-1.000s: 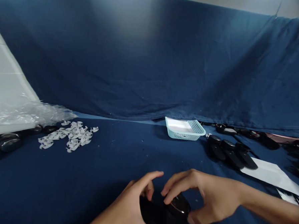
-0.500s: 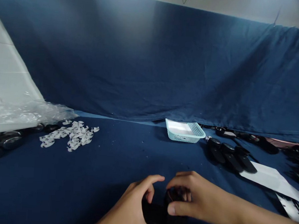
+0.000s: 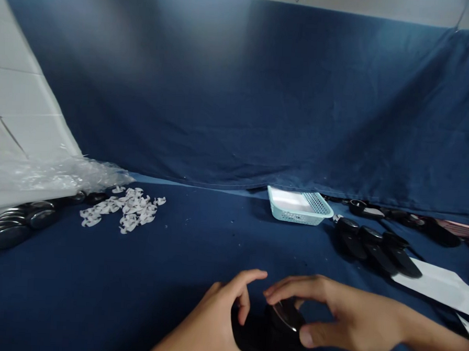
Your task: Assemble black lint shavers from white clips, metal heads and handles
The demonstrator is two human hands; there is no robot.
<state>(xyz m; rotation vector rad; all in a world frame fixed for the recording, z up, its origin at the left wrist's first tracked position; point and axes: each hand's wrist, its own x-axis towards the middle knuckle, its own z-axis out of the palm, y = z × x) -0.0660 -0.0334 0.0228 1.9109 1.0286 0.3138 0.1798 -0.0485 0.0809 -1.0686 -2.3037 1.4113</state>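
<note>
One black device (image 3: pixel 271 332), bottom centre: body held in my curled left hand (image 3: pixel 217 324), rounded end (image 3: pixel 288 315) gripped by thumb and fingertips of my right hand (image 3: pixel 341 317)

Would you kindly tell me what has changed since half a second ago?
The right hand has shifted its thumb rightward, exposing more of the glossy round end on the black part. The left hand remains around the black part; the basket and white pieces stay put.
</note>
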